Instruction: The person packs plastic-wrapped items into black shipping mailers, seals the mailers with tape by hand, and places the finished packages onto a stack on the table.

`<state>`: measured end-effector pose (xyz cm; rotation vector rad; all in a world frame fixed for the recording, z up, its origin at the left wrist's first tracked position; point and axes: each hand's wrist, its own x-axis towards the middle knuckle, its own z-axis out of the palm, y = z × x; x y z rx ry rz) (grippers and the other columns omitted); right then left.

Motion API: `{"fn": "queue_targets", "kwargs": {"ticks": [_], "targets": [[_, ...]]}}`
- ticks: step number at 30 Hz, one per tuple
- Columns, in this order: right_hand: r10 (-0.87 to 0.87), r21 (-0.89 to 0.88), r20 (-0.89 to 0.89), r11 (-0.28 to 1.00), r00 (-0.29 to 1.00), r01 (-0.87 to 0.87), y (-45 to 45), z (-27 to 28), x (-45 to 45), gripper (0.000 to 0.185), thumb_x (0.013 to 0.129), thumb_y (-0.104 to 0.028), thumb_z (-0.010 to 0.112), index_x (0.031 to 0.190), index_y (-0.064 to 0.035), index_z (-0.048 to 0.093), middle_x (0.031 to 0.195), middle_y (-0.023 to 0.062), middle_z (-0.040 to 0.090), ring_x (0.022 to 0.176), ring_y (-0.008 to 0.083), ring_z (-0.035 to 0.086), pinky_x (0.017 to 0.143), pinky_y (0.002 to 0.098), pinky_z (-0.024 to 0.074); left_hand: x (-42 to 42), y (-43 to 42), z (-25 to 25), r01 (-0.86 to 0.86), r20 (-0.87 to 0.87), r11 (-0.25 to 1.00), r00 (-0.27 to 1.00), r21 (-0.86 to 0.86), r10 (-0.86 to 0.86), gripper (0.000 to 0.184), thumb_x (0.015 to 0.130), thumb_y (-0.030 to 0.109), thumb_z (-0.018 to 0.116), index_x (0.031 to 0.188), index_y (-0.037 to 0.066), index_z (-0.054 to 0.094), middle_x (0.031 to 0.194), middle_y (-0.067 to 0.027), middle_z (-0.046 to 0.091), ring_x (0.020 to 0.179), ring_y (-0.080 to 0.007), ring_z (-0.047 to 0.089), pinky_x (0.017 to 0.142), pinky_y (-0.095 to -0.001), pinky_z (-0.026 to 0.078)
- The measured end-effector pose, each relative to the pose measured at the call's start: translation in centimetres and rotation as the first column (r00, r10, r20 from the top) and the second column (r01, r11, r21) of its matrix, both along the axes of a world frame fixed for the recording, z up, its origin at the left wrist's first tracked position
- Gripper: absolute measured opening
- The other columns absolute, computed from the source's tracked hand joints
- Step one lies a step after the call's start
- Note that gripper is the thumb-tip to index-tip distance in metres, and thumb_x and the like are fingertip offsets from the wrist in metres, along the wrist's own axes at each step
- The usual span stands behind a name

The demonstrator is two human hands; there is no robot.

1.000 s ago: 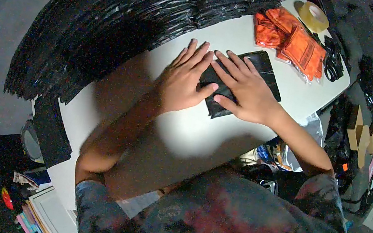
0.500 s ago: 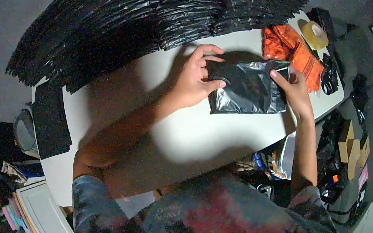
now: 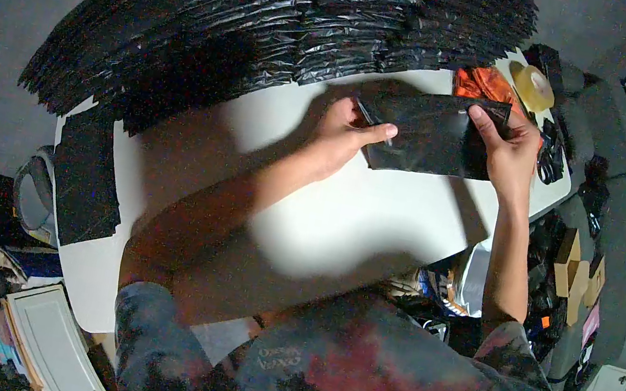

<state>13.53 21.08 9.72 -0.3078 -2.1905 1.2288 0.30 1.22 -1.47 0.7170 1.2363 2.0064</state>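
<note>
A folded black plastic bag (image 3: pixel 432 137) is stretched between my two hands, over the right part of the white table (image 3: pixel 328 206). My left hand (image 3: pixel 347 136) grips its left end, thumb on top and fingers curled beneath. At the other end my right hand (image 3: pixel 506 146) pinches the upper right corner, thumb on the near face. Behind the bag, partly covered by it, lie orange plastic packets (image 3: pixel 483 83). Large stacks of folded black plastic bags (image 3: pixel 312 11) curve along the table's far side.
A roll of clear tape (image 3: pixel 534 88) and a coiled black cable (image 3: pixel 552 154) sit at the right end. Flat black bags (image 3: pixel 88 177) lie at the left edge. Cardboard boxes (image 3: pixel 568 261) stand on the right, beyond the table.
The bag has been raised and tilted, and its shiny face now looks darker and narrower. My left fingers, spread before, have closed around its left end. The view has shifted slightly.
</note>
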Motion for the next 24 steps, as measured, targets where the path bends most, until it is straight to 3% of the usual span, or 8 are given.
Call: {"fn": "queue_targets", "kwargs": {"ticks": [4,6,9,13,17,19,20,24], "targets": [[-0.015,-0.062,0.036,0.998,0.999,0.017,0.7,-0.2,-0.1,0.02,0.094,-0.018,0.077,0.099,0.0018,0.076,0.087,0.0005,0.074,0.078,0.0083,0.065,0.073,0.0253,0.0509,0.1,-0.1,0.0,-0.021,0.131,0.986,0.99,-0.163,0.043,0.029,0.098,0.012,0.069,0.125,0.003,0.062,0.119,-0.0051,0.071,0.106,-0.0153,0.065,0.093,-0.0338,0.053],[0.034,-0.067,0.022,0.997,0.999,-0.033,0.2,0.9,0.1,0.024,0.094,-0.019,0.078,0.106,0.0021,0.074,0.093,0.0016,0.074,0.083,0.0094,0.065,0.077,0.026,0.0517,0.2,0.2,-0.3,-0.13,0.047,0.991,0.99,0.014,0.129,0.022,0.094,0.021,0.077,0.105,0.003,0.068,0.094,-0.0031,0.074,0.08,-0.0101,0.066,0.07,-0.0275,0.053],[0.229,-0.149,0.211,0.968,0.95,-0.201,1.5,0.2,1.3,0.036,0.094,-0.019,0.078,0.122,0.0023,0.068,0.107,0.0042,0.074,0.093,0.0113,0.066,0.087,0.0274,0.0525,-0.3,0.2,-0.5,-0.208,0.003,0.978,0.978,0.031,0.208,0.025,0.094,0.023,0.078,0.107,0.003,0.068,0.092,-0.0023,0.073,0.078,-0.0101,0.065,0.07,-0.0275,0.053],[-0.001,0.075,0.254,0.997,0.967,-0.019,1.5,0.9,2.4,0.025,0.091,-0.016,0.08,0.108,0.001,0.074,0.097,0.0004,0.075,0.084,0.0081,0.065,0.08,0.0259,0.0528,-0.9,-0.1,-0.4,-0.16,-0.016,0.986,0.987,0.055,0.161,0.04,0.093,0.022,0.079,0.124,0.003,0.062,0.102,-0.004,0.07,0.092,-0.0119,0.064,0.083,-0.0293,0.052],[-0.121,0.094,-0.287,0.984,0.95,0.153,-0.4,5.8,3.0,0.02,0.087,-0.013,0.083,0.096,0.0039,0.075,0.084,0.0019,0.074,0.076,0.0088,0.064,0.071,0.0259,0.0499,-1.4,-1.1,0.5,-0.014,-0.101,0.99,0.995,0.141,0.028,0.062,0.096,0.026,0.073,0.147,0.006,0.045,0.118,-0.0065,0.058,0.117,-0.0188,0.054,0.102,-0.0387,0.046],[-0.018,0.45,-0.059,0.892,0.998,0.043,0.0,7.4,2.7,0.021,0.087,-0.011,0.082,0.099,0.0043,0.075,0.086,0.0062,0.075,0.077,0.0117,0.066,0.072,0.0267,0.0516,-1.2,-1.0,0.7,-0.093,-0.157,0.984,0.981,0.15,0.116,0.064,0.093,0.025,0.076,0.146,0.008,0.046,0.125,-0.0071,0.057,0.12,-0.0193,0.054,0.104,-0.0395,0.046],[0.026,0.718,0.128,0.687,0.991,-0.111,-0.4,9.0,2.7,0.02,0.086,-0.008,0.081,0.101,0.0049,0.075,0.09,0.0098,0.075,0.08,0.0137,0.068,0.075,0.0274,0.0535,-1.2,-1.0,0.8,-0.088,-0.158,0.985,0.981,0.148,0.111,0.064,0.093,0.025,0.076,0.146,0.008,0.046,0.125,-0.0071,0.057,0.12,-0.0193,0.054,0.104,-0.0395,0.046],[0.129,0.595,-0.09,0.802,0.987,-0.051,0.8,9.2,1.0,0.016,0.083,-0.003,0.08,0.097,0.0037,0.075,0.095,0.0122,0.077,0.084,0.0196,0.072,0.076,0.0308,0.0549,-0.8,-1.3,1.3,-0.149,-0.359,0.986,0.919,0.074,0.166,0.075,0.084,0.024,0.086,0.145,0.008,0.046,0.134,-0.0087,0.056,0.125,-0.0212,0.053,0.106,-0.0412,0.045]]}}
